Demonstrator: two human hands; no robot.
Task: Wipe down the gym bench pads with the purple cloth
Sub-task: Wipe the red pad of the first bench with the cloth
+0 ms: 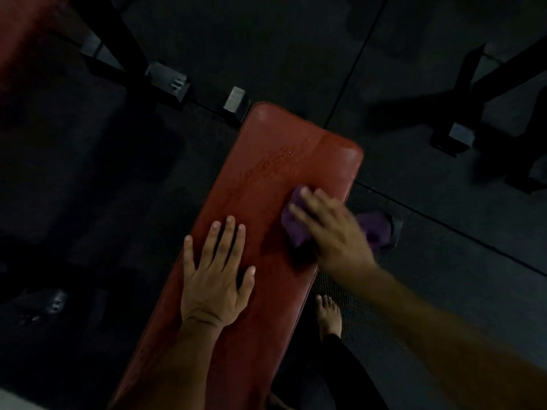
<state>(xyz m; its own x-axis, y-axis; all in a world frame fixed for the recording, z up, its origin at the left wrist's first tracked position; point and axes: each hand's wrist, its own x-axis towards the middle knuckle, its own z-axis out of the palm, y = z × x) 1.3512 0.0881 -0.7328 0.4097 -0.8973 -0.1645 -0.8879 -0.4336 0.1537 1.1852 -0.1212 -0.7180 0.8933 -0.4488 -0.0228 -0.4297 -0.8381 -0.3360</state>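
We see our right hand [328, 226] all blurry, so we cannot count its fingers well. It covers most of the purple cloth [296, 229]; only bits stick out on both sides of it. Our left hand [214, 276] hides part of the red bench pad [284, 161]. The pad's near end, below that hand, runs off the picture's bottom.

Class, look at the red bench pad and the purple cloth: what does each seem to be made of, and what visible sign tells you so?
Bench pad: probably vinyl or leatherette, smooth with a slight sheen; droplets bead on its surface and the rounded corners catch light.
Purple cloth: soft fabric, matte, possibly microfibre; it bunches and folds under the right hand. The blur leaves its weave unclear.
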